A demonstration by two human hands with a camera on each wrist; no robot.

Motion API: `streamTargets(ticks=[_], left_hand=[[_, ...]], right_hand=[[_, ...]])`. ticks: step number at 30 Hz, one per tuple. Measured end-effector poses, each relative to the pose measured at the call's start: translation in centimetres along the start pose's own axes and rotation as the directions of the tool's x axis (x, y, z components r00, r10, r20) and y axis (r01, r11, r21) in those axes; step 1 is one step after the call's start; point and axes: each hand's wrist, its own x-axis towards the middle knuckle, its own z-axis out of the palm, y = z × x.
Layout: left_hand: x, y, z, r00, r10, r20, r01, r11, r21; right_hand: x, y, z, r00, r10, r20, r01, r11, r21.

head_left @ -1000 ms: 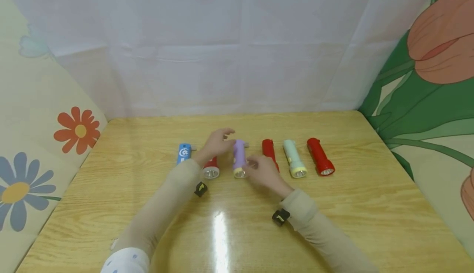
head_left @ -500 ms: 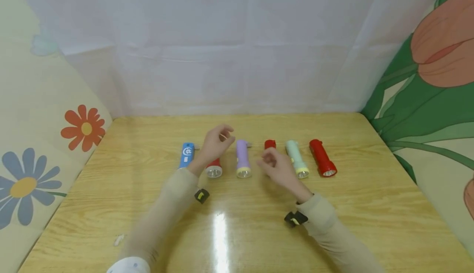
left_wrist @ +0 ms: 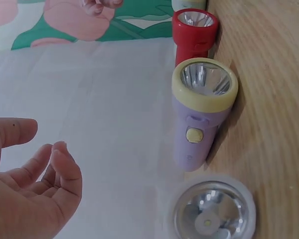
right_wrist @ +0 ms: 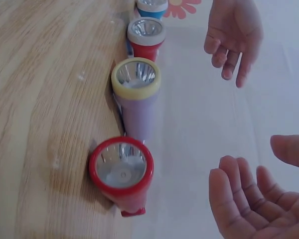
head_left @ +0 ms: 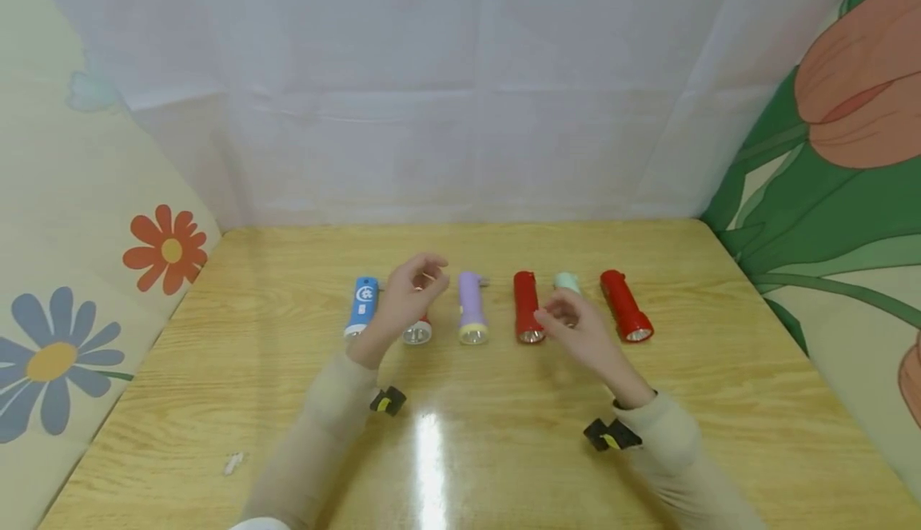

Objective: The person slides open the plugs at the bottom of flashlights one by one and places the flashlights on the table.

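Observation:
Several flashlights lie in a row across the wooden table. My left hand [head_left: 406, 298] hovers over the red flashlight with a white rim [head_left: 417, 332], partly hiding it; the blue flashlight [head_left: 362, 304] is just left of it. In the left wrist view, its loosely bent fingers hold nothing. A purple flashlight [head_left: 471, 302] with a yellow rim lies between my hands. My right hand [head_left: 584, 332] is above the mint flashlight [head_left: 567, 280], covering most of it, beside a red flashlight [head_left: 526, 298]. Its fingers are relaxed and without contact in the right wrist view.
Another red flashlight [head_left: 624, 304] lies at the right end of the row. A white cloth [head_left: 460, 114] hangs behind the table [head_left: 504, 450], with flower-printed panels at both sides. A small white mark [head_left: 233, 463] shows at the front left.
My right hand has moved right, away from the purple flashlight and past the middle red one to the mint one. My left hand has drifted slightly left, off the purple flashlight.

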Motion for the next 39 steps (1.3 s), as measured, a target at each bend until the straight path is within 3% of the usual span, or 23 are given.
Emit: streamTargets(ticks=[7, 13, 21, 30, 39], left_hand=[[-0.9, -0.4, 0.5, 0.999, -0.011, 0.038, 0.009, 0.999, 0.048], [-1.0, -1.1, 1.3, 0.998, 0.024, 0.050, -0.023, 0.999, -0.024], [-0.6, -0.7, 2.5, 0.990, -0.057, 0.131, 0.061, 0.998, -0.022], [1.5, -0.4, 4.3, 0.977, -0.097, 0.188, 0.101, 0.995, -0.009], [3.8, -0.7, 5.9, 0.953, -0.140, 0.269, 0.174, 0.979, -0.106]], right_hand=[[-0.7, 0.6, -1.4, 0.999, -0.001, -0.036, 0.001, 1.000, -0.003], [-1.0, 1.2, -2.0, 0.998, 0.037, -0.046, -0.037, 0.999, -0.016], [-0.7, 1.9, -2.2, 0.991, 0.132, -0.004, -0.132, 0.990, -0.046], [-0.1, 2.2, -2.1, 0.977, 0.197, 0.077, -0.194, 0.980, -0.053], [0.7, 2.4, -1.4, 0.963, 0.222, 0.150, -0.221, 0.975, -0.025]])
